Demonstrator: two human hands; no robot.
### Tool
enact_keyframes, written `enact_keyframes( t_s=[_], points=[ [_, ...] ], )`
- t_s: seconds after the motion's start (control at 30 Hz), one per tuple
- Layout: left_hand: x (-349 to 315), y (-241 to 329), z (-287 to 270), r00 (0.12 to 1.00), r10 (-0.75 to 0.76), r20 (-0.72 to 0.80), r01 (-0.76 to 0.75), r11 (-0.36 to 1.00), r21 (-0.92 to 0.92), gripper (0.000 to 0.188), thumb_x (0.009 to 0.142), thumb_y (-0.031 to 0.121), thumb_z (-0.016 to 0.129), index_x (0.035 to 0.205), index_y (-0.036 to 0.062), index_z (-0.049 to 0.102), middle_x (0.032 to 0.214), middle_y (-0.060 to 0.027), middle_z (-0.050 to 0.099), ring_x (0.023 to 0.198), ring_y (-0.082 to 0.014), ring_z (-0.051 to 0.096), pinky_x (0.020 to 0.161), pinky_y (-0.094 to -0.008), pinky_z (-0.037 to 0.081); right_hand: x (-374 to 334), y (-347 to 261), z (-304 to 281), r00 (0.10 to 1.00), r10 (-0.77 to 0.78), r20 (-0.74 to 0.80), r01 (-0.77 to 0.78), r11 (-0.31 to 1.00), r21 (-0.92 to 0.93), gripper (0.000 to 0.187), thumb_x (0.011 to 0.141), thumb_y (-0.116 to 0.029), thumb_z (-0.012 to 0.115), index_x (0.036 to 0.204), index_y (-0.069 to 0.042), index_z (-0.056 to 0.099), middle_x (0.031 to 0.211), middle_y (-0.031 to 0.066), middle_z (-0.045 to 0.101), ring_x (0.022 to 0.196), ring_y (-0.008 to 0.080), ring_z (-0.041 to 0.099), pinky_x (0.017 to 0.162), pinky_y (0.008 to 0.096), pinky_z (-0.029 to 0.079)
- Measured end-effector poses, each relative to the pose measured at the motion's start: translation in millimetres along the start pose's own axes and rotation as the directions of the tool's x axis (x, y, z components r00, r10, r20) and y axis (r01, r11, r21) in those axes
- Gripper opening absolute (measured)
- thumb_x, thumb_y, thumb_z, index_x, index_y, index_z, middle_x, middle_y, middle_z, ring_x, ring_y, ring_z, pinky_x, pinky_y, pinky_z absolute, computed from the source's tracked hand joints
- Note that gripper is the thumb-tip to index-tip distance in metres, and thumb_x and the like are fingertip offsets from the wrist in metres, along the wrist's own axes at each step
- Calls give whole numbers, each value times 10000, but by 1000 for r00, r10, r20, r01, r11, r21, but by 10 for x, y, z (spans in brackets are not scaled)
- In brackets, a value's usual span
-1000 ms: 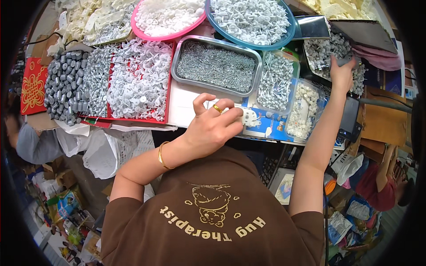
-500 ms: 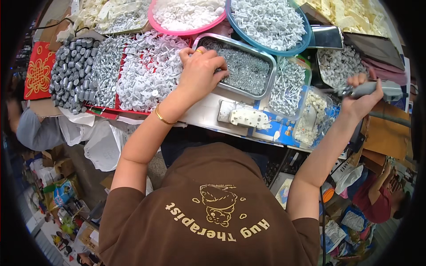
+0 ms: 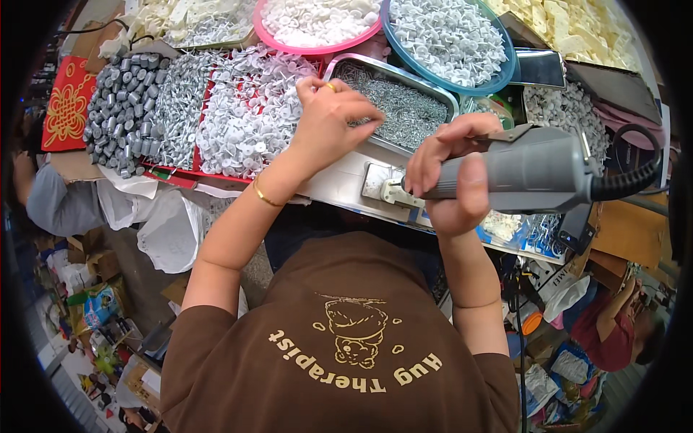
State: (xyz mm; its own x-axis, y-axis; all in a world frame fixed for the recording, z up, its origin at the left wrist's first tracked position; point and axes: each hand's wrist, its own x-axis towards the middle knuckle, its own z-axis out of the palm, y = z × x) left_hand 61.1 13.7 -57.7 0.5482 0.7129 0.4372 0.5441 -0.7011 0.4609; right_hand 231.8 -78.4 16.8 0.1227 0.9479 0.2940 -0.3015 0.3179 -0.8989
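My right hand (image 3: 455, 173) grips a grey electric screwdriver (image 3: 530, 169) with a black coiled cord. The tool lies nearly level, its front end towards the left, over a white plastic part (image 3: 394, 193) beside a pale block (image 3: 373, 179) on the table edge. Whether its tip touches the part cannot be made out. My left hand (image 3: 326, 126) is at the left side of a metal tray (image 3: 453, 108) of small screws (image 3: 411, 112). Its thumb and fingers are pinched together; anything between them is too small to make out.
White plug-like pieces (image 3: 249, 119), nails (image 3: 177, 108) and grey cylinders (image 3: 123, 108) lie in heaps on the left. Behind the tray stand a pink basin (image 3: 317, 49) and a teal basin (image 3: 512, 65). A phone (image 3: 541, 68) lies at the right. Another person (image 3: 613, 317) is at lower right.
My right hand has brought the screwdriver from the far right to the middle, over the white part. My left hand remains by the screw tray, shifted slightly right.
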Motion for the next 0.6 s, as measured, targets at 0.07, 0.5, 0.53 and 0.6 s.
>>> enact_keyframes(
  t_s=[0.07,0.5,0.53,0.6],
  points=[
    [-66,161,-118,998,-12,57,20,990,-138,50,788,260,805,802,237,763,833,101,714,890,-136,599,943,-452,272,-28,-33,7,1000,0,-31,0,1000,9,410,946,-394,577,1085,-35,435,577,62,454,448,160,441,429,307,433],
    [-262,492,-304,951,6,308,92,948,-304,72,774,170,810,818,191,757,788,73,688,863,-130,613,947,-416,291,54,-216,-369,988,18,-156,38,935,352,493,1036,-495,357,1078,-49,563,569,15,435,419,119,422,406,289,427],
    [-264,488,-308,945,9,328,88,956,-279,76,778,200,816,830,186,763,812,65,704,873,-133,617,964,-425,287,56,-219,-405,985,42,-165,26,921,388,508,1041,-498,352,1092,-50,586,570,12,434,422,118,425,410,287,429],
    [-205,458,-365,942,29,335,60,966,-252,129,773,217,828,886,189,771,838,62,708,894,-124,614,990,-419,277,68,-278,-463,979,47,-196,35,918,395,447,1054,-463,339,1047,-49,509,569,29,436,415,129,424,399,303,441]
  ],
)
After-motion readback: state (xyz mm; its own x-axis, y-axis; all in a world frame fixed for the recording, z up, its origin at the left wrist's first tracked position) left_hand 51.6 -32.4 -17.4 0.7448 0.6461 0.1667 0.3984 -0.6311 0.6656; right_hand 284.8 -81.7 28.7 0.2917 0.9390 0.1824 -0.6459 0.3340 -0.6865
